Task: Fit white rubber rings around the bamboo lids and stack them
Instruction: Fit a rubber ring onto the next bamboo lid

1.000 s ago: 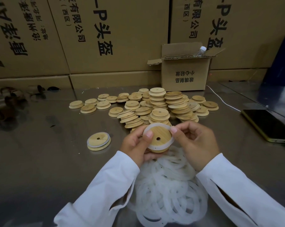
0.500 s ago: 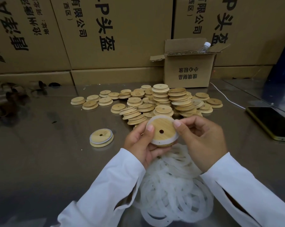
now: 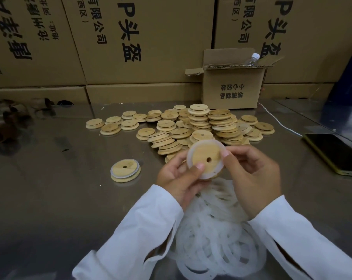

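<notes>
Above the near edge of the table (image 3: 49, 199) the bamboo lid (image 3: 206, 156) was gripped by left hand (image 3: 177, 178) and right hand (image 3: 253, 174) together, and its white rubber ring (image 3: 189, 158), looser a second earlier, was now worked nearly round, so stacking was judged next.

Dim, soft-focus, wide-angle edge distortion
</notes>
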Action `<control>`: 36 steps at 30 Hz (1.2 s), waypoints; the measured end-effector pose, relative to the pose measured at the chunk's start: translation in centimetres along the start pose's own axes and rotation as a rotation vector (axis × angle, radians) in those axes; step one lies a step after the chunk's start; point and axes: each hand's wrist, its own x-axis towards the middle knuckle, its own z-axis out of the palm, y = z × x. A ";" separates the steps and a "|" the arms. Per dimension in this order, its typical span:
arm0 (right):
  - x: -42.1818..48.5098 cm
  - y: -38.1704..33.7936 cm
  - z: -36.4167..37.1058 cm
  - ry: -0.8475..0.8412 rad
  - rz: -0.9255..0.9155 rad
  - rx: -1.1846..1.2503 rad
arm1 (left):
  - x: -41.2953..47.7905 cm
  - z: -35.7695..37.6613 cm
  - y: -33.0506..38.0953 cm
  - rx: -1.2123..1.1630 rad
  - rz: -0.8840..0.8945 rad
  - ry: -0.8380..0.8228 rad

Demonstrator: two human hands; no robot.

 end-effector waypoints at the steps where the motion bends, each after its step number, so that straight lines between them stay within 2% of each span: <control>1: 0.0 0.1 0.0 0.001 0.000 -0.012 | 0.0 0.0 -0.1 0.019 0.001 0.005; 7: 0.2 0.2 0.0 -0.028 -0.025 -0.126 | 0.1 -1.0 -0.4 0.243 -0.004 0.029; 11: 0.1 0.3 0.1 -0.058 -0.061 -0.187 | 0.1 -1.1 -0.5 0.301 0.003 0.012; 18: 0.4 -0.2 -0.5 -0.169 0.009 -0.190 | -0.1 -1.0 -0.3 0.374 0.048 0.038; 23: 0.8 -0.4 -0.8 -0.174 0.062 -0.143 | 0.0 -0.8 0.1 0.380 0.063 0.025; 29: 0.8 -1.3 -1.0 -0.191 0.000 -0.169 | -0.1 -0.9 0.7 0.264 0.042 0.008; 36: -0.1 -0.8 -0.5 -0.163 -0.018 -0.127 | -0.4 -1.0 0.8 0.250 0.036 -0.002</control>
